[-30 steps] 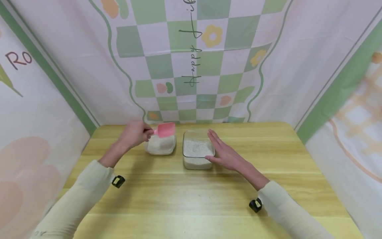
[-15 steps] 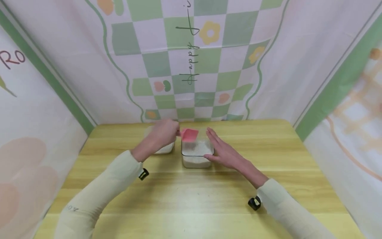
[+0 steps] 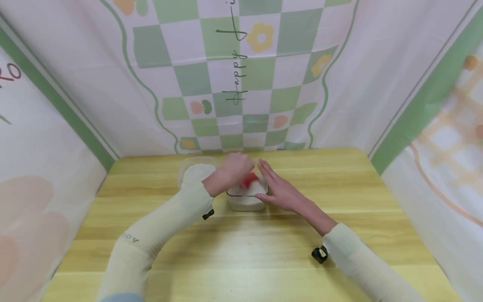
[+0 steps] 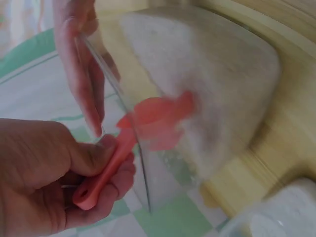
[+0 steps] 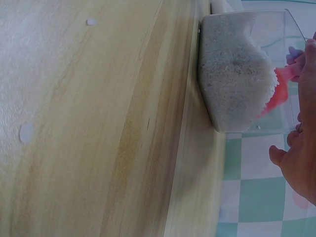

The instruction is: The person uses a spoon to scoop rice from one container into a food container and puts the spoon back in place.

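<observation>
My left hand [image 3: 233,168] grips the handle of a pink scoop [image 4: 109,170], with the thumb along its top. The scoop's head is tipped down inside a clear square container [image 3: 246,205], at the rice [image 5: 232,74]; motion blurs it. White rice fills the lower part of that container. My right hand [image 3: 282,192], fingers straight, rests along the container's right rim. To the left, partly behind my left forearm, stands a smaller clear container [image 3: 181,176] with white contents [image 3: 200,172].
The wooden table [image 3: 241,251] reaches toward me in front of the containers. A patterned cloth [image 3: 260,75] hangs close behind its back edge. Small pale specks [image 5: 26,132] lie on the tabletop.
My left hand has moved right with the scoop, from above the smaller container to the square one, and the scoop has tipped down into it. My right hand has stayed at the rim.
</observation>
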A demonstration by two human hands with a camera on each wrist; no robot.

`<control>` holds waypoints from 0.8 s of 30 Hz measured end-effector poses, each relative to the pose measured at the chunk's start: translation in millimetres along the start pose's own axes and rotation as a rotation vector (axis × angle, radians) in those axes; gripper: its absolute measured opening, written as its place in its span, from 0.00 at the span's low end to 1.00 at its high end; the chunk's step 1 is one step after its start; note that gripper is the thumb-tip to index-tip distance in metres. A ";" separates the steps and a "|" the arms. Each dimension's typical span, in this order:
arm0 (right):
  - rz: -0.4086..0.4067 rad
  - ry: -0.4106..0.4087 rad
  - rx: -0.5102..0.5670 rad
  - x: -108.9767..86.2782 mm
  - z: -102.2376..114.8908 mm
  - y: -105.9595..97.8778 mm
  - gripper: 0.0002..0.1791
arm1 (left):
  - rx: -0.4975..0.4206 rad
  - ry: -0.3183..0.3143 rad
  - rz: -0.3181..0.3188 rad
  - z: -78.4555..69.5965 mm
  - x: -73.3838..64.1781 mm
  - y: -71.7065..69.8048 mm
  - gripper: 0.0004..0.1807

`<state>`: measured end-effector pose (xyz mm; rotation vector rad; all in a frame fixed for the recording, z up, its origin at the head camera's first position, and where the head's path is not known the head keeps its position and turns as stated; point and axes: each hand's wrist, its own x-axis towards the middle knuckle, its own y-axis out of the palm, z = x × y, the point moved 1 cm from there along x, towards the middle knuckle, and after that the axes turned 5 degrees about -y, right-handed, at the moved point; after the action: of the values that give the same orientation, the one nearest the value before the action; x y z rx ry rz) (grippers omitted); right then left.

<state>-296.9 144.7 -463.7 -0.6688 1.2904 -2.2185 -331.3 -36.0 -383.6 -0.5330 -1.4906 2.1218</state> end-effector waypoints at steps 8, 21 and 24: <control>0.008 0.010 0.001 0.4 2.0 -0.3 0.55 | -0.142 0.132 0.173 2.8 16.4 -4.4 0.13; 0.001 0.003 -0.002 -0.9 1.8 1.7 0.54 | -0.443 0.197 0.339 39.7 16.8 2.5 0.13; 0.003 0.009 0.005 -0.7 2.3 2.0 0.54 | -0.476 0.226 0.322 46.5 13.3 3.3 0.15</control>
<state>-294.6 142.7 -464.6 -0.6553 1.2888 -2.2237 -369.1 -64.0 -372.0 -1.2126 -1.8769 1.8347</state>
